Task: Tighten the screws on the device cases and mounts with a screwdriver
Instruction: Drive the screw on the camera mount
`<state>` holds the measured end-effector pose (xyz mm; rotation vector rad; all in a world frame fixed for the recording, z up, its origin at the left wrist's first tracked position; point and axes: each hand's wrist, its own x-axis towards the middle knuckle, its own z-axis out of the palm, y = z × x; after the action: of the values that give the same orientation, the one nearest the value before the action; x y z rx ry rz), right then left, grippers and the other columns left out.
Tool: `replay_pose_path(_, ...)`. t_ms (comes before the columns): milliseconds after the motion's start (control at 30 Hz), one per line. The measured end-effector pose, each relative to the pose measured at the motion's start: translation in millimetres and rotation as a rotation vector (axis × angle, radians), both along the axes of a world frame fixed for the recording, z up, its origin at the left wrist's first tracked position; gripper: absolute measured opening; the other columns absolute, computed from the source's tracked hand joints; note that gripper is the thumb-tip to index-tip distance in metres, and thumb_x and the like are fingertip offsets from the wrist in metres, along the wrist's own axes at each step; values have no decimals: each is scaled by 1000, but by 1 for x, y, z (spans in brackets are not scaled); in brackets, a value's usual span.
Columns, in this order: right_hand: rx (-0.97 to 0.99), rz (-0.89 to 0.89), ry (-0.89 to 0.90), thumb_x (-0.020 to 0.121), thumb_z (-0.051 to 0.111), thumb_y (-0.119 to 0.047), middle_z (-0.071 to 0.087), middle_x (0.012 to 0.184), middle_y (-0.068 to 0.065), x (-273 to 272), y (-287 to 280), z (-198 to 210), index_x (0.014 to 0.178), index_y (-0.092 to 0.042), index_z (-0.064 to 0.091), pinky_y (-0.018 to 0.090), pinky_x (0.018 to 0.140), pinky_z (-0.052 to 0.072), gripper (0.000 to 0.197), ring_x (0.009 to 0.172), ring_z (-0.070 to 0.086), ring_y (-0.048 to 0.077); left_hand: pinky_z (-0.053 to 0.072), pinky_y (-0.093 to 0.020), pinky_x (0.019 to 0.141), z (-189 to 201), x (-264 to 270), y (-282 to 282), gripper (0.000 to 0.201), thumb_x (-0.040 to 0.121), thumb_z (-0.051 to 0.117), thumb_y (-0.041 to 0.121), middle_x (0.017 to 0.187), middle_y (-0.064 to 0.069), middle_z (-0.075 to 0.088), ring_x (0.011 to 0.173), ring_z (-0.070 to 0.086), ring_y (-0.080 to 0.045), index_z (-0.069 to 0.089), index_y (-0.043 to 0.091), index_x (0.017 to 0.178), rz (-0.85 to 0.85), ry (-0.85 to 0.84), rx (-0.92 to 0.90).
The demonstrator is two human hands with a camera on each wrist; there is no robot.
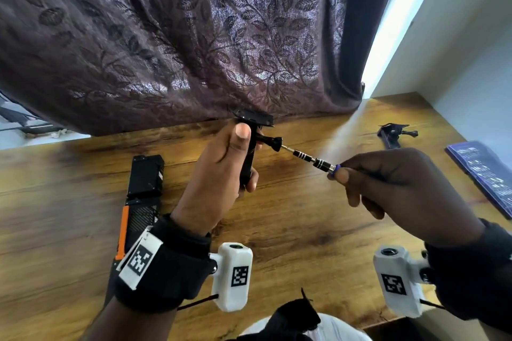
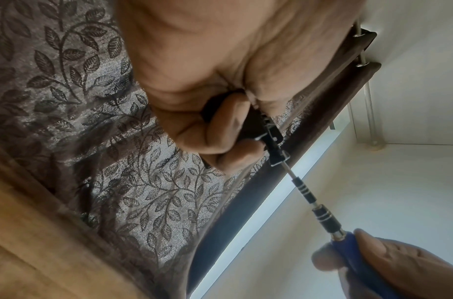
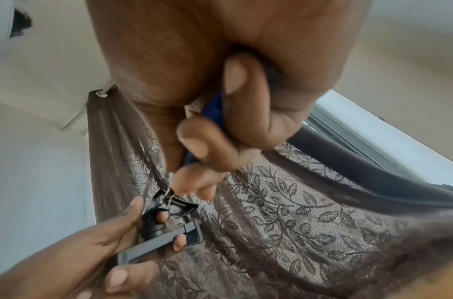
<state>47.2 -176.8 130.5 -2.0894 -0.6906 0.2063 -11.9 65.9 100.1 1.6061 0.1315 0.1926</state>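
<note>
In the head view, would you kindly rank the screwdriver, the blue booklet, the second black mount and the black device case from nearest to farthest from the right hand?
1. Screwdriver: held in the right hand itself.
2. Blue booklet: just to its right, on the table.
3. Second black mount: beyond the hand, near the table's back edge.
4. Black device case: far left, past the left hand.

Black wrist wraps (image 1: 177, 266), white camera housings (image 1: 232, 277) bearing black square-pattern tags (image 1: 140, 258), thin dark cables (image 1: 196, 302)
</note>
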Motion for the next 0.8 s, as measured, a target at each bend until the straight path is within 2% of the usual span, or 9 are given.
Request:
replay_pose_path(67, -25, -27, -54, 74, 76, -49, 71, 68, -6, 0, 1, 1, 82, -28, 74, 20, 49, 44, 23, 47, 60, 9, 30, -19, 39, -1, 1, -2, 47, 99, 38, 53, 90, 10, 65, 54, 55, -19, 55, 11, 108, 17, -8, -33)
replay_pose_path(167, -76, -88, -151, 64, 84, -49, 69, 81, -11, 0, 1, -1, 84, -34, 69, 30, 59, 49, 29, 60, 65, 16, 29, -20, 38, -1, 4, -4, 52, 98, 42, 52, 101, -4, 68, 51, 52, -19, 54, 4, 114, 34, -21, -91)
replay_pose_path(233, -93, -116, -235, 67, 82, -48, 70, 73, -12, 0, 0, 0, 82, -31, 73, 27, 61, 49, 24, 64, 66, 12, 29, -21, 39, -1, 5, -3, 49, 99, 42, 52, 103, -9, 69, 50, 51, -19, 54, 6, 112, 26, -14, -70)
replay_pose_path(367, -111, -97, -285, 74, 83, -35, 64, 58, -23, 3, -2, -1, 81, -26, 78, 16, 52, 46, 13, 56, 64, 6, 33, -22, 41, -5, 7, -1, 37, 103, 41, 48, 104, -19, 64, 51, 49, -24, 57, 14, 104, 1, -33, 19)
replay_pose_path(433, -99, -76, -205, 76, 83, -30, 65, 57, -17, 4, -2, -4, 79, -25, 78, 19, 48, 45, 7, 45, 58, 8, 33, -21, 41, -7, 8, 0, 30, 105, 41, 44, 100, -18, 64, 52, 47, -26, 59, 21, 99, -8, -48, 24)
replay_pose_path(500, -33, -37, -38, 77, 83, -28, 66, 57, 1, 6, -2, -5, 74, -22, 77, 30, 42, 43, 8, 39, 50, 11, 34, -22, 41, -10, 8, 0, 28, 105, 41, 43, 89, -9, 62, 52, 45, -28, 59, 23, 96, -12, -62, 24)
replay_pose_path(633, 117, -14, 279, 75, 80, -27, 60, 56, 11, 13, -6, -5, 69, -14, 74, 21, 41, 33, 15, 39, 43, 19, 33, -21, 42, -12, 8, -2, 27, 104, 40, 41, 73, 16, 59, 49, 45, -25, 57, 21, 97, -29, -86, -5)
replay_pose_path(700, 95, -3, 255, 74, 81, -29, 61, 59, 9, 12, -2, -6, 71, -15, 72, 23, 41, 35, 17, 40, 44, 18, 30, -19, 41, -11, 9, -1, 29, 103, 40, 43, 73, 18, 60, 49, 49, -19, 56, 20, 100, -26, -67, -20)
replay_pose_path(800, 12, -58, 53, 70, 88, -32, 67, 78, -2, 11, 5, -10, 81, -24, 69, 23, 45, 41, 23, 48, 52, 11, 32, -20, 41, -9, 13, 3, 36, 100, 42, 48, 86, 11, 65, 53, 51, -24, 57, 16, 103, 18, -51, -20)
